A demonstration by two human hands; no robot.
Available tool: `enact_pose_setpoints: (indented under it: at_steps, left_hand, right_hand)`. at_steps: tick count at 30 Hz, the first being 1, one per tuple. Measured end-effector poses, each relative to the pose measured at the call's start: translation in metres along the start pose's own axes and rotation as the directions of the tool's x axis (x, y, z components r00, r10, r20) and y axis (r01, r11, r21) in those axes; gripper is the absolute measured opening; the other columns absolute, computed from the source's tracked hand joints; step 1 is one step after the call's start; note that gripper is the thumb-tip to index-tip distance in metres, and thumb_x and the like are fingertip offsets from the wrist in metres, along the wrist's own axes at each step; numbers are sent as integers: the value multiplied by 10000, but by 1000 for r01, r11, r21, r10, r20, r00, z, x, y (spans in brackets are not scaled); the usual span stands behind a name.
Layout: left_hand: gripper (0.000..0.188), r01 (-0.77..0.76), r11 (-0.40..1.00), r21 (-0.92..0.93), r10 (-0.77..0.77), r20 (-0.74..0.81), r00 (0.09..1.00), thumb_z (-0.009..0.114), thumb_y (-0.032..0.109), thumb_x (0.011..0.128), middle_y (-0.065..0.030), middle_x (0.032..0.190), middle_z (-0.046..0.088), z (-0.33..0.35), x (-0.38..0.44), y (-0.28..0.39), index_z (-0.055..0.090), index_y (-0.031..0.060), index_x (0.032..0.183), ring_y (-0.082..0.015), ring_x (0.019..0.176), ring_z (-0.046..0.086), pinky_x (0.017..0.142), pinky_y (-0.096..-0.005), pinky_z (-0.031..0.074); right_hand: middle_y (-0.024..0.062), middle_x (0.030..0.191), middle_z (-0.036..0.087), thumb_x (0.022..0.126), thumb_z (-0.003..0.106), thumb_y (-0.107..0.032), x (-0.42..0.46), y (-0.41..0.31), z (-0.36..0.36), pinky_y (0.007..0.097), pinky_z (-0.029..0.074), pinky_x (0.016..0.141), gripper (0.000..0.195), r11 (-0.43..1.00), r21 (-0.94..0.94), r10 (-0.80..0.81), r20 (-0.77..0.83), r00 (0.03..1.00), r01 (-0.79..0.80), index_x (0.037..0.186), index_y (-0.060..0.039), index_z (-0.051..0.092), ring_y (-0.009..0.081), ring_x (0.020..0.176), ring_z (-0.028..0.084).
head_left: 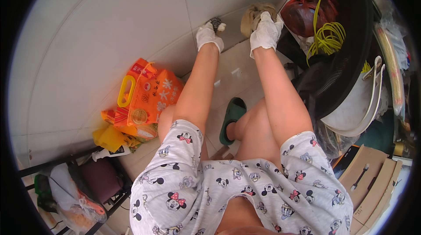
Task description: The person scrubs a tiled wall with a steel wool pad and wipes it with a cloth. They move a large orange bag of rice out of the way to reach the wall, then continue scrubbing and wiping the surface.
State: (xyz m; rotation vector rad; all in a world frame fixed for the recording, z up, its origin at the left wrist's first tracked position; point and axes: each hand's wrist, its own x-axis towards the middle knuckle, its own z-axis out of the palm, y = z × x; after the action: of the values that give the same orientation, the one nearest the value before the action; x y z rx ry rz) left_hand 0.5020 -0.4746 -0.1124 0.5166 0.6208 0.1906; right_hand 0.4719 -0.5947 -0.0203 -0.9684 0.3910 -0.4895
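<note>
Both arms reach out toward the foot of a pale tiled wall (131,18), and each hand wears a white glove. My left hand (210,37) grips a small dark grey, fuzzy-looking bundle (215,23) with a pale part at its side; it may be a scouring pad, but most of it is hidden by the fingers. A crumpled beige-brown cloth (249,21) is bunched in my right hand (265,32), close to the wall's lower corner. Floor tiles (233,67) show between the forearms.
An orange rice bag (154,90) with a yellow handle stands at left. Below it are a white bottle (111,152) and a black rack (75,161). On the right are a red plastic bag (306,16), coiled yellow cable (329,36), a black round-rimmed object (348,54) and cardboard (365,166).
</note>
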Motion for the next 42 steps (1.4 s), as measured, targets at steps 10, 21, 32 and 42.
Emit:
enact_pose_setpoints:
  at_steps: [10, 21, 32, 42]
  left_hand:
    - [129, -11, 999, 34, 13, -53, 999, 541, 48, 972, -70, 817, 710, -18, -5, 14, 668, 56, 996, -180, 717, 631, 687, -309, 499]
    - [74, -57, 998, -16, 53, -165, 985, 550, -25, 954, -135, 836, 688, -63, -23, 71, 602, 7, 996, -273, 653, 688, 582, -343, 589]
    - [186, -313, 782, 539, 320, 84, 944, 563, 95, 1008, -186, 1063, 654, -185, -70, 166, 586, -54, 1117, -333, 882, 684, 751, -389, 611]
    - [170, -180, 936, 303, 150, 120, 981, 537, 77, 1029, -146, 1047, 626, -139, -166, 190, 548, -37, 1155, -273, 826, 674, 822, -373, 591]
  right_hand:
    - [38, 997, 651, 941, 615, -27, -1, 20, 5, 297, 543, 729, 312, 1000, -3, -14, 85, 996, 14, 1242, -74, 547, 134, 797, 625]
    - [150, 1273, 642, 985, 573, -202, 15, 75, 34, 420, 500, 945, 420, 949, -308, 40, -84, 996, -64, 1376, -59, 514, 296, 1078, 646]
    - [267, 1353, 577, 1011, 465, -372, -192, 105, 62, 455, 451, 1038, 506, 717, -685, 377, 226, 898, -129, 1347, 4, 505, 417, 1238, 568]
    - [200, 1278, 608, 983, 477, -241, -82, 89, 77, 426, 465, 993, 439, 907, -297, 315, 11, 949, -298, 1345, 7, 474, 311, 1132, 590]
